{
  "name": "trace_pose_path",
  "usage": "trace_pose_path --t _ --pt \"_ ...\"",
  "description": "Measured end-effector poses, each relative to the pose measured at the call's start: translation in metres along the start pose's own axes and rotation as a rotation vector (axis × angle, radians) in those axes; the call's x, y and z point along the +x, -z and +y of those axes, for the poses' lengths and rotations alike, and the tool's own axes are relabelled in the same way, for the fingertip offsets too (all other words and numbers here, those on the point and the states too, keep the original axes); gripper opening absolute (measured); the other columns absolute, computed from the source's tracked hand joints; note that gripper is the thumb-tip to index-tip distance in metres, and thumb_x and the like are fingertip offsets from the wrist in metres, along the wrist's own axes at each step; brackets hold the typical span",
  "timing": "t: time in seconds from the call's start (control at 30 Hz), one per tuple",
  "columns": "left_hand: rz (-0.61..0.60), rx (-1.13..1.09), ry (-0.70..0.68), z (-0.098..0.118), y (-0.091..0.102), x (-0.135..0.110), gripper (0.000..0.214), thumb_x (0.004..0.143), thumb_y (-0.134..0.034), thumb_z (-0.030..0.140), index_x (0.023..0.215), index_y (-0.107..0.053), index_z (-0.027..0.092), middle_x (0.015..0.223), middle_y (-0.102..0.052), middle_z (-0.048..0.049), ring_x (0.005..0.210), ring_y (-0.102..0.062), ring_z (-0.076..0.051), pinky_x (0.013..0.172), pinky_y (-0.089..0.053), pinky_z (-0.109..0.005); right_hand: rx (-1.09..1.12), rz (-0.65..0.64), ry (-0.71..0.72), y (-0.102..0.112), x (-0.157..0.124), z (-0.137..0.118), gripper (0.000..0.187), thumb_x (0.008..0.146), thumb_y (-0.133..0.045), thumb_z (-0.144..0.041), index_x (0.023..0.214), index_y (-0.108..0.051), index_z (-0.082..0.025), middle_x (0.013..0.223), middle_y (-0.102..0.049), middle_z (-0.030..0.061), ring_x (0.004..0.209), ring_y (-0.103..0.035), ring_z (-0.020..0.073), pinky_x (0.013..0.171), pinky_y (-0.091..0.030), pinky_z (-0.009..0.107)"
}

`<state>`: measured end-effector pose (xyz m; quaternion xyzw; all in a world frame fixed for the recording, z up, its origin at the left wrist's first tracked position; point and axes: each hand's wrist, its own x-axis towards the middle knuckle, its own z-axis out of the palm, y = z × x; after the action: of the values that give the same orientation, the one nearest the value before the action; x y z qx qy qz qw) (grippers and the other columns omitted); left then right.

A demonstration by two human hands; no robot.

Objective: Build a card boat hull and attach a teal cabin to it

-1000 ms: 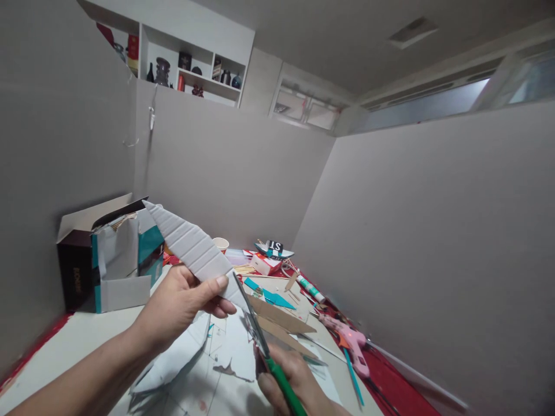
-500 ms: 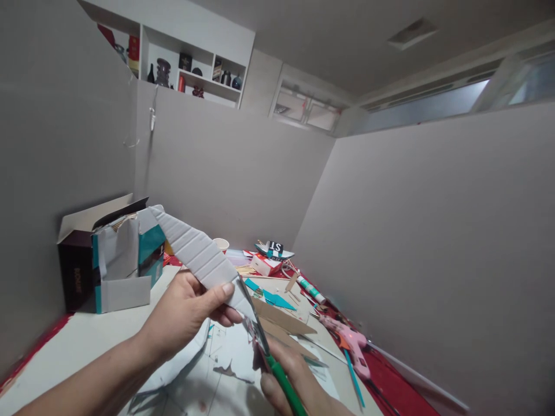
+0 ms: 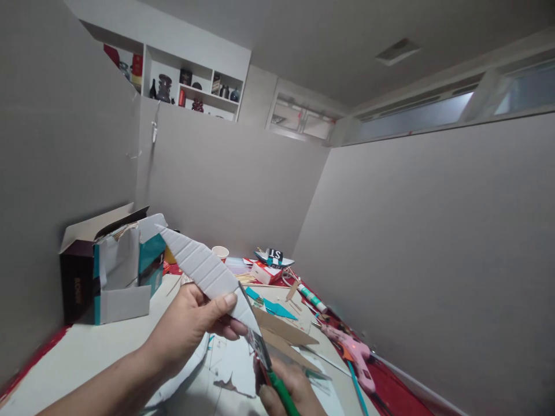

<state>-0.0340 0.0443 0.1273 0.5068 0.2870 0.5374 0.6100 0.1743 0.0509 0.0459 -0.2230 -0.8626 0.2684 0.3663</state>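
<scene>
Moved since the earlier frames: your left hand (image 3: 197, 323) and the long, pointed strip of white card with crosswise creases (image 3: 202, 263), both a little to the right and lower against the open dark carton with teal and white panels (image 3: 124, 303); the whole view also tilted slightly up.

Item, left hand: your thumb lies on top of the white strip, fingers beneath, pinching it near its lower end. The strip is held above the table, its narrow tip pointing up and left, in front of the carton in view.

Item, right hand (image 3: 295, 387): yours, wrapped around the green-handled scissors with dark metal blades (image 3: 278, 385). The blades lie along the strip's right edge; you cannot tell here how far they are parted.

Item, below your hands: a torn white sheet (image 3: 236, 367), flat on the pale tabletop (image 3: 87, 355).

Item, right of the scissors: brown flat cardboard pieces (image 3: 281, 328); beyond them, a flat teal pointed cutout (image 3: 280, 310).

Item, right edge: a pink glue gun (image 3: 358, 353), with a thin teal stick (image 3: 358, 390) just beside it.

Item, far end: a white paper cup (image 3: 220, 252).
</scene>
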Motion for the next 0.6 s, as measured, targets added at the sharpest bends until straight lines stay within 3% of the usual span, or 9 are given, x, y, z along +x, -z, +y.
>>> trace_pose_path --t 0.1,0.23,0.6 --pt "-0.016 0.002 -0.001 0.002 0.003 0.001 0.024 0.081 -0.071 0.034 0.081 -0.072 0.010 0.074 -0.074 -0.0097 0.063 -0.068 -0.014 0.057 -0.054 -0.021 -0.002 -0.019 -0.062 0.000 -0.001 0.002 0.040 0.094 -0.036 -0.052 0.091 -0.057 -0.019 0.064 -0.049 0.0009 0.054 -0.042 0.0138 0.054 -0.040 0.024" --pt "0.084 -0.055 -0.094 0.007 0.008 0.004 0.025 0.079 -0.073 0.031 0.096 -0.072 0.014 0.086 -0.075 -0.0086 0.073 -0.069 -0.018 0.064 -0.056 -0.026 -0.018 -0.035 -0.103 0.000 -0.004 0.007 0.041 0.092 -0.037 -0.055 0.089 -0.057 -0.019 0.059 -0.040 -0.0017 0.052 -0.036 0.0134 0.055 -0.040 0.025" --pt "0.103 -0.114 -0.121 0.004 0.005 0.002 0.020 0.076 -0.075 0.028 0.088 -0.075 0.013 0.079 -0.076 -0.0079 0.068 -0.067 -0.017 0.068 -0.055 -0.029 -0.028 -0.023 -0.118 0.002 0.000 -0.002 0.049 0.089 -0.036 -0.062 0.096 -0.057 -0.019 0.060 -0.044 -0.0009 0.053 -0.040 0.0141 0.051 -0.038 0.024"
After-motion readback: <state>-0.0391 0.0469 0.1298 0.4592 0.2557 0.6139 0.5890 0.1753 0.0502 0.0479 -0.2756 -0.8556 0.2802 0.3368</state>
